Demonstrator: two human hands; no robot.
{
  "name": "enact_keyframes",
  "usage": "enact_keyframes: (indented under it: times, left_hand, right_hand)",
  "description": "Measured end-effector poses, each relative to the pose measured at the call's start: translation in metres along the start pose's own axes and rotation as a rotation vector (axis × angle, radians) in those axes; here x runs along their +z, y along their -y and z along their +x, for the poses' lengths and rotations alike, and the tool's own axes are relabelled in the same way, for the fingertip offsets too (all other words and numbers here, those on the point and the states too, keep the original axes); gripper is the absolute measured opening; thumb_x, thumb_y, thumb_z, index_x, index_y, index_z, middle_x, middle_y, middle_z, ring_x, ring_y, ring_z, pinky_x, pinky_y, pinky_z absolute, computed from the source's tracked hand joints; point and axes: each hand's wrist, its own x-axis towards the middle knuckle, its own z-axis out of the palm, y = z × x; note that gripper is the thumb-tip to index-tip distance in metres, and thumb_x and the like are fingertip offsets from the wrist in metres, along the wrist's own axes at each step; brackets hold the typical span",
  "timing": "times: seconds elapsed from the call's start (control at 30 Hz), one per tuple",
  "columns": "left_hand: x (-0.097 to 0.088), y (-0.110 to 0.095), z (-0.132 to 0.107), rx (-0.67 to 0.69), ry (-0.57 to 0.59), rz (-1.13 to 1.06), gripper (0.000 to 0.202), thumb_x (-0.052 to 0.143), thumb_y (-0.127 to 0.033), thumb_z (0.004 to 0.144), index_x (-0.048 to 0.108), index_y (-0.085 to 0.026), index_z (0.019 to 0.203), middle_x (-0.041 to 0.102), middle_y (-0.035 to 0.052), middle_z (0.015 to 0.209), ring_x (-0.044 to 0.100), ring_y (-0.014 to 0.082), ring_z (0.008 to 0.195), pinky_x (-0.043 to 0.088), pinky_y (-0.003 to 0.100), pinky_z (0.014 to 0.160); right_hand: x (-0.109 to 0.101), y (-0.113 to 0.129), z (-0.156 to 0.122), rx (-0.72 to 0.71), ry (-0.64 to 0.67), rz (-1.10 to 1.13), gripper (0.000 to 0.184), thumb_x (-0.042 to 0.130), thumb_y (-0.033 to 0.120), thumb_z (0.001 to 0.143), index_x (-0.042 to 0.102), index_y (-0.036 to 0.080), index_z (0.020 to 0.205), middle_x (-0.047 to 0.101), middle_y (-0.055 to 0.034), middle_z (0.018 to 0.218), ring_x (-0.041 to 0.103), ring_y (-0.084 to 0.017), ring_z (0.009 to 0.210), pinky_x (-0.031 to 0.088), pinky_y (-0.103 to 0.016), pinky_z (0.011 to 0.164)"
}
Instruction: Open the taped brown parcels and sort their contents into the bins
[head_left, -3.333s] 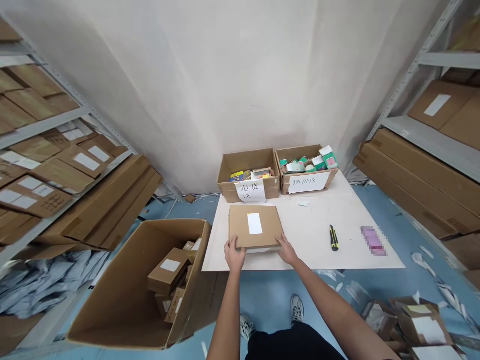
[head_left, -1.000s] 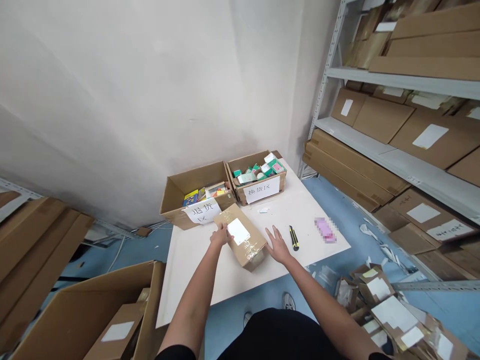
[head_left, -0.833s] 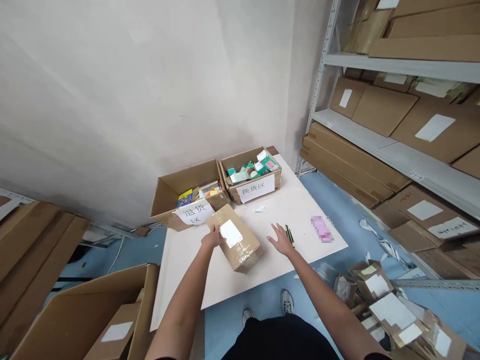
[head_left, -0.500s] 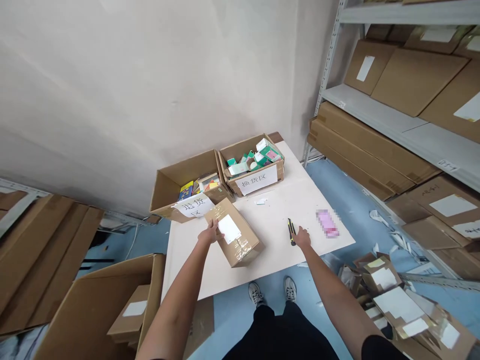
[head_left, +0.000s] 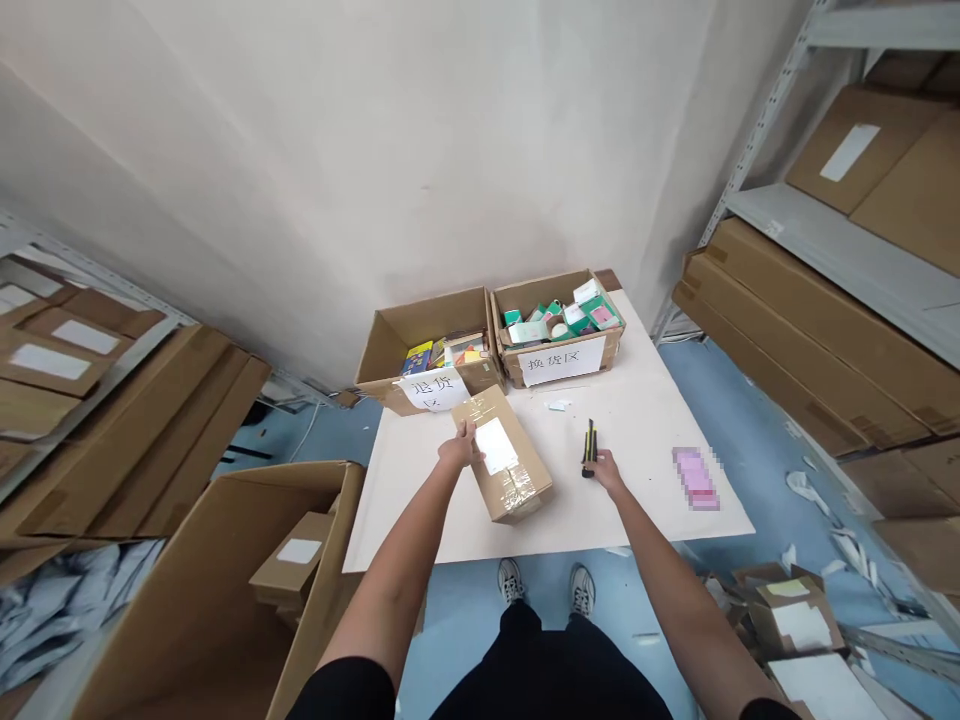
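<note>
A taped cardboard box [head_left: 517, 478] with a white label lies at an angle on the pale tabletop [head_left: 420, 500]. My left hand [head_left: 459, 446] grips its left side, thumb on top beside the label. To the right of the box, my right hand [head_left: 603, 467] pinches the lower end of a black and yellow utility knife [head_left: 590, 445]. The knife points away from me; I cannot make out whether its blade is out. A small white scrap [head_left: 558, 405] lies beyond the box.
Two open cartons with handwritten signs, a left one [head_left: 390, 395] and a right one [head_left: 613, 345], hold small packages at the table's back. A blurred pink item [head_left: 696, 478] lies at right. A large open carton [head_left: 225, 490] stands left; shelves [head_left: 847, 225] of boxes flank the table.
My right hand has taken hold of the utility knife and turned it more upright. My left hand stays on the box. The whole view has shifted, with the table appearing farther right.
</note>
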Motion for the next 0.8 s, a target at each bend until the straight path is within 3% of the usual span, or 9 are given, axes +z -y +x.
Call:
enact_keyframes:
  times: [0.07,0.17,0.33,0.43,0.53,0.8]
  left_hand:
    - [0.001,-0.001,0.001,0.007,-0.009,-0.039,0.103,0.064,-0.056,0.089,0.000,-0.037,0.168,-0.006,0.0047,0.176,0.049,0.0378,0.146,0.057,0.045,0.101]
    - [0.003,-0.003,0.002,0.017,-0.006,-0.077,0.104,0.066,-0.053,0.088,0.001,-0.038,0.168,-0.008,0.0037,0.176,0.049,0.0369,0.146,0.056,0.046,0.102]
    - [0.009,-0.008,0.005,0.004,-0.028,-0.093,0.104,0.069,-0.052,0.086,0.005,-0.042,0.167,-0.004,0.0044,0.176,0.053,0.0366,0.142,0.057,0.048,0.101]
    - [0.012,-0.013,0.007,0.014,-0.042,-0.105,0.106,0.071,-0.052,0.083,0.007,-0.041,0.167,-0.004,0.0033,0.177,0.054,0.0366,0.141,0.055,0.050,0.103]
    - [0.012,-0.016,0.009,0.024,-0.025,-0.131,0.110,0.073,-0.060,0.079,0.010,-0.040,0.168,-0.003,0.0037,0.177,0.054,0.0388,0.140,0.055,0.052,0.103]
    - [0.013,-0.016,0.010,0.109,-0.125,-0.133,0.124,0.071,-0.082,0.067,0.021,-0.028,0.168,0.013,0.0148,0.176,0.029,0.0482,0.153,0.046,0.058,0.112]
  right_hand:
    - [0.022,0.038,-0.001,-0.047,0.124,0.128,0.046,0.071,0.030,0.066,0.048,0.025,0.106,0.070,0.0029,0.074,0.071,-0.020,0.064,0.057,-0.031,0.061]
    - [0.061,0.097,-0.010,-0.203,0.233,0.090,0.052,0.064,0.038,0.077,0.047,0.026,0.125,0.064,0.0091,0.069,0.059,-0.015,0.051,0.053,-0.029,0.058]
    - [0.138,0.169,-0.034,-0.549,0.258,-0.355,0.054,0.052,0.038,0.097,0.046,0.028,0.150,0.076,-0.0058,0.106,0.071,-0.024,0.088,0.054,-0.035,0.083]
    - [0.178,0.188,-0.042,-0.562,0.245,-0.644,0.054,0.048,0.030,0.101,0.044,0.030,0.155,0.075,-0.0076,0.121,0.071,-0.027,0.104,0.051,-0.035,0.092]
    - [0.202,0.196,-0.046,-0.511,0.258,-0.842,0.055,0.047,0.029,0.103,0.042,0.029,0.157,0.074,-0.0077,0.123,0.070,-0.026,0.107,0.050,-0.035,0.094]
    - [0.208,0.210,-0.055,-0.475,0.273,-0.977,0.056,0.047,0.029,0.104,0.038,0.024,0.159,0.072,-0.0103,0.126,0.068,-0.025,0.112,0.047,-0.032,0.097]
